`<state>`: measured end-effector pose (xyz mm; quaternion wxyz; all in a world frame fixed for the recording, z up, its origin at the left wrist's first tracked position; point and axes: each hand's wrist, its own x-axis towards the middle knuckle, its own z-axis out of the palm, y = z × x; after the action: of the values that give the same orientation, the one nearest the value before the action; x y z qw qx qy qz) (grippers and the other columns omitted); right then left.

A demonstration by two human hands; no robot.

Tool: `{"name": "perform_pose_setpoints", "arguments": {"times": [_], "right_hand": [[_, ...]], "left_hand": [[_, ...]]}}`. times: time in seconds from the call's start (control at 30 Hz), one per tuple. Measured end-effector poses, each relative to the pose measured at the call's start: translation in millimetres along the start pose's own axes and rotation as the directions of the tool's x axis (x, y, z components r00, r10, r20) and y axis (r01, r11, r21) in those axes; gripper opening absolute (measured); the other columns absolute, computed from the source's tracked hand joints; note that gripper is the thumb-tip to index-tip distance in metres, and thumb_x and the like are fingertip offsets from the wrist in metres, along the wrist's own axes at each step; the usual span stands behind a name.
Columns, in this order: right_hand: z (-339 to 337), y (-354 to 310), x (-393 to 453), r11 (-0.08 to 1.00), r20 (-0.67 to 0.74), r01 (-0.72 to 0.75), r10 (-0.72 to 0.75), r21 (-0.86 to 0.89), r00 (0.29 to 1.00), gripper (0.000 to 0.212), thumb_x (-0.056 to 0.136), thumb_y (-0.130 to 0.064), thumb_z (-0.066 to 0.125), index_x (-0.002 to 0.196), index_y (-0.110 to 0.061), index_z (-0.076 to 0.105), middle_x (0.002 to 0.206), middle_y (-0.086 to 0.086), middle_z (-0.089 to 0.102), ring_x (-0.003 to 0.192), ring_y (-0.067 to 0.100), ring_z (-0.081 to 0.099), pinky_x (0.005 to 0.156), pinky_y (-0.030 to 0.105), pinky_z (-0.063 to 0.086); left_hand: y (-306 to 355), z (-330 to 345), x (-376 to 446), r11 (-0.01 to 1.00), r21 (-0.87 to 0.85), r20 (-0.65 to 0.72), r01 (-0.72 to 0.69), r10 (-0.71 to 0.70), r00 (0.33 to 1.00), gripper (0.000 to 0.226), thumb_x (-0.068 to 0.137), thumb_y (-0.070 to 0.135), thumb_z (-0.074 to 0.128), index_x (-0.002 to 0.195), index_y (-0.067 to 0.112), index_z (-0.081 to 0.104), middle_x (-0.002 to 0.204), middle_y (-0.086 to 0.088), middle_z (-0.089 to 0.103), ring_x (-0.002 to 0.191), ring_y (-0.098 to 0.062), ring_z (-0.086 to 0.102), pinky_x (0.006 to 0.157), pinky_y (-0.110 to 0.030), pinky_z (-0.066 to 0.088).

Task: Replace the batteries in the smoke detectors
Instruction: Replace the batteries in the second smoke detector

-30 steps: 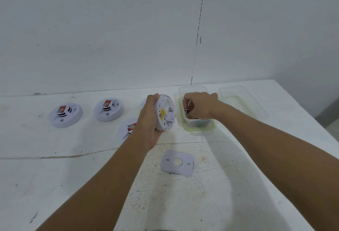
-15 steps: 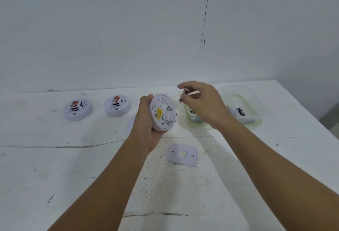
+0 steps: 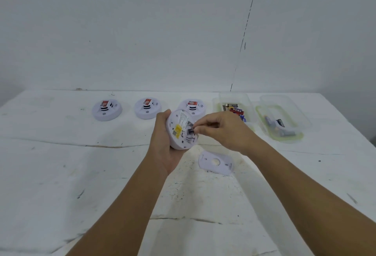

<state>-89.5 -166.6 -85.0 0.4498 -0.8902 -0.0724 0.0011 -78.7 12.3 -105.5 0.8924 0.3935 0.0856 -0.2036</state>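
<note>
Right hand (image 3: 221,128) now pinching battery (image 3: 191,131) against detector (image 3: 181,131), up from container (image 3: 237,107); left hand (image 3: 164,144) gripping detector.

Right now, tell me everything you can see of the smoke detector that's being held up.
The held smoke detector is a round white plastic disc, tilted on edge with its back facing the camera. The back carries a yellow label, small printed text and an open recess with dark contacts. The left hand grips it from behind and below, above the table. The right hand pinches a small dark battery at the recess. Its white mounting plate lies detached on the table beneath.
</note>
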Motion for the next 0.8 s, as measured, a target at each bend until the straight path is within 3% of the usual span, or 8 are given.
{"name": "perform_pose_setpoints", "arguments": {"times": [0.13, 0.27, 0.33, 0.47, 0.63, 0.8], "right_hand": [[5.6, -3.1, 4.2, 0.997, -0.076, -0.041, 0.046, 0.062, 0.996, 0.029, 0.084, -0.033, 0.087, 0.106, -0.029, 0.069, 0.086, -0.009, 0.078, 0.083, 0.009, 0.072, 0.076, 0.028, 0.053], [11.9, 1.8, 1.7, 0.953, -0.224, -0.060, 0.131, 0.297, 0.966, 0.034, 0.077, -0.029, 0.093, 0.094, -0.017, 0.065, 0.080, 0.004, 0.077, 0.081, 0.026, 0.074, 0.085, 0.049, 0.058], [14.9, 6.9, -1.6, 0.931, -0.252, -0.040, 0.140, 0.363, 0.957, 0.029, 0.078, -0.025, 0.093, 0.090, -0.015, 0.069, 0.083, 0.009, 0.078, 0.086, 0.029, 0.076, 0.091, 0.051, 0.059], [17.0, 14.1, -10.6, 0.902, -0.256, -0.010, 0.133, 0.433, 0.957, 0.019, 0.079, -0.015, 0.091, 0.092, -0.016, 0.076, 0.088, 0.001, 0.079, 0.087, 0.018, 0.077, 0.087, 0.035, 0.062], [23.4, 15.1, -18.1, 0.883, -0.231, 0.030, 0.090, 0.468, 0.969, 0.020, 0.083, -0.011, 0.086, 0.102, -0.015, 0.082, 0.090, 0.002, 0.079, 0.086, 0.017, 0.075, 0.085, 0.027, 0.062], [20.8, 19.1, -23.8, 0.850, -0.234, 0.036, 0.104, 0.525, 0.967, 0.023, 0.087, -0.008, 0.082, 0.110, -0.012, 0.080, 0.090, 0.004, 0.080, 0.085, 0.008, 0.074, 0.078, 0.017, 0.057]], "left_hand": [[-1.4, -0.7, -3.6, 1.000, 0.022, -0.044, -0.005, 0.006, 0.999, 0.045, 0.101, 0.046, 0.047, 0.121, 0.013, 0.072, 0.104, -0.013, 0.075, 0.095, -0.025, 0.066, 0.092, -0.040, 0.051], [-5.9, 1.4, -4.0, 1.000, 0.013, -0.047, 0.014, -0.014, 0.999, 0.044, 0.102, 0.046, 0.048, 0.118, 0.013, 0.071, 0.102, -0.013, 0.075, 0.094, -0.025, 0.065, 0.097, -0.041, 0.050], [-7.5, 3.2, -3.6, 1.000, 0.013, -0.044, 0.020, -0.019, 0.999, 0.042, 0.102, 0.046, 0.049, 0.116, 0.013, 0.072, 0.100, -0.012, 0.076, 0.092, -0.025, 0.067, 0.095, -0.041, 0.051], [-8.7, 6.2, -1.6, 0.999, 0.017, -0.043, 0.030, -0.029, 0.999, 0.042, 0.101, 0.047, 0.050, 0.114, 0.014, 0.073, 0.100, -0.013, 0.077, 0.093, -0.026, 0.067, 0.099, -0.043, 0.050], [-11.3, 10.2, 2.4, 0.999, -0.007, -0.019, 0.044, -0.044, 0.999, 0.044, 0.098, 0.047, 0.052, 0.117, 0.013, 0.073, 0.107, -0.014, 0.072, 0.098, -0.026, 0.064, 0.109, -0.046, 0.045], [-12.7, 14.7, 5.2, 0.998, -0.029, 0.008, 0.050, -0.050, 0.999, 0.042, 0.098, 0.047, 0.054, 0.110, 0.013, 0.075, 0.101, -0.013, 0.072, 0.091, -0.026, 0.064, 0.108, -0.047, 0.044]]}}
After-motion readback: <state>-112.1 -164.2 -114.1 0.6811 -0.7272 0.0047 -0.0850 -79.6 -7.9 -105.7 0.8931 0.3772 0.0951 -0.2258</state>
